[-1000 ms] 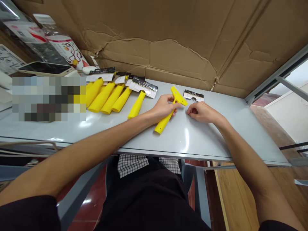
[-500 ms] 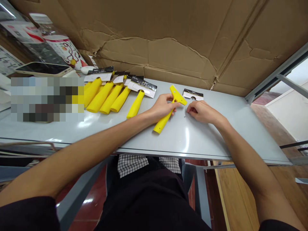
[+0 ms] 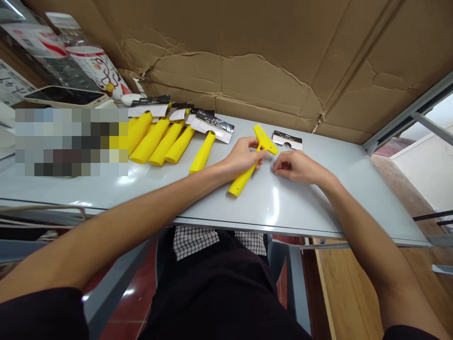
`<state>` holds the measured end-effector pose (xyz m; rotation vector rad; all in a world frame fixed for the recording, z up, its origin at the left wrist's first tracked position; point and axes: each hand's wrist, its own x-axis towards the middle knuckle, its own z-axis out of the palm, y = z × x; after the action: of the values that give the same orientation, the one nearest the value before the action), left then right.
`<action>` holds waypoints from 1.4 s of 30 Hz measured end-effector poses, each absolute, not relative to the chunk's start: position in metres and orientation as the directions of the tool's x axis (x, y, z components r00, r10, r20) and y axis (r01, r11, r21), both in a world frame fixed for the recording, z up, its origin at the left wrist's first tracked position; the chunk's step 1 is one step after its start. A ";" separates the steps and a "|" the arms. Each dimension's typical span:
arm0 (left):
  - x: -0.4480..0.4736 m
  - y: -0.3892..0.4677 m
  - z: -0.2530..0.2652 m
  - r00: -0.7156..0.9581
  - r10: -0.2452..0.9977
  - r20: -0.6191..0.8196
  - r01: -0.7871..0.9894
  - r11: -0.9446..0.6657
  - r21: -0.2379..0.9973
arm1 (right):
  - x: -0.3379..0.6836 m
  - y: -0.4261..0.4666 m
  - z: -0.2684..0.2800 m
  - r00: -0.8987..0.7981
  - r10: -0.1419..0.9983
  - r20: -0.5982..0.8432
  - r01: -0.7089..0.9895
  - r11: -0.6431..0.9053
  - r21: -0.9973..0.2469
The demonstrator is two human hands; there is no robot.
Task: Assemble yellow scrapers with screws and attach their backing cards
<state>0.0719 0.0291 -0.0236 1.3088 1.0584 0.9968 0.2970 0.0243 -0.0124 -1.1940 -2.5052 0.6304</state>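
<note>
A yellow T-shaped scraper (image 3: 242, 180) is gripped around its neck by my left hand (image 3: 244, 155), with the head pointing away from me and the handle end low over the table. Just right of it, my right hand (image 3: 293, 166) rests with thumb and fingers pinched together at the tabletop. Whatever lies between those fingertips is too small or too covered to make out. Behind the right hand is a black-and-white header card (image 3: 287, 139), partly covered by the fingers.
Several yellow scrapers with header cards lie to the left, the nearest scraper (image 3: 202, 152) apart from the pile. Farther left are a phone (image 3: 69, 96), a labelled bottle (image 3: 94, 63) and a blurred-out patch. A cardboard sheet (image 3: 262, 75) backs the grey table (image 3: 219, 208).
My right fingertips have moved slightly down onto the spot where a tiny metal piece lay, and that piece no longer shows. My left hand keeps its hold on the scraper.
</note>
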 end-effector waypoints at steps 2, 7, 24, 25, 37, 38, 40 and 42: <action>0.072 0.028 -0.022 0.247 0.969 -0.028 0.034 0.020 0.999 | 0.297 0.025 -0.011 -0.546 0.827 0.137 0.618 0.508 -0.600; 0.071 0.023 -0.018 0.273 0.962 0.005 0.027 -0.013 1.000 | 0.297 0.028 -0.008 -0.213 0.956 0.203 0.326 0.266 -0.907; 0.074 0.017 -0.015 0.311 0.948 0.064 0.009 -0.070 0.997 | 0.285 0.028 -0.019 -0.095 0.993 0.074 0.130 0.086 -0.988; 0.075 0.017 -0.014 0.303 0.950 0.071 0.006 -0.077 0.997 | 0.283 0.027 -0.020 -0.097 0.992 0.082 0.131 0.094 -0.987; 0.076 0.017 -0.017 0.243 0.963 0.117 0.069 -0.137 0.988 | 0.271 0.023 -0.024 -0.031 0.996 0.089 0.107 0.092 -0.990; 0.076 0.017 -0.018 0.242 0.963 0.120 0.070 -0.140 0.988 | 0.270 0.023 -0.025 -0.029 0.995 0.090 0.099 0.093 -0.991; 0.077 0.017 -0.019 0.240 0.963 0.122 0.070 -0.143 0.987 | 0.269 0.023 -0.024 -0.030 0.995 0.091 0.087 0.094 -0.992; 0.077 0.017 -0.019 0.242 0.962 0.125 0.072 -0.146 0.987 | 0.269 0.022 -0.024 -0.030 0.995 0.092 0.083 0.094 -0.992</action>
<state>0.0770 0.0169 -0.0191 1.4787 1.0251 1.0823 0.2686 0.0225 -0.0238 -1.1884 -1.3327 1.1182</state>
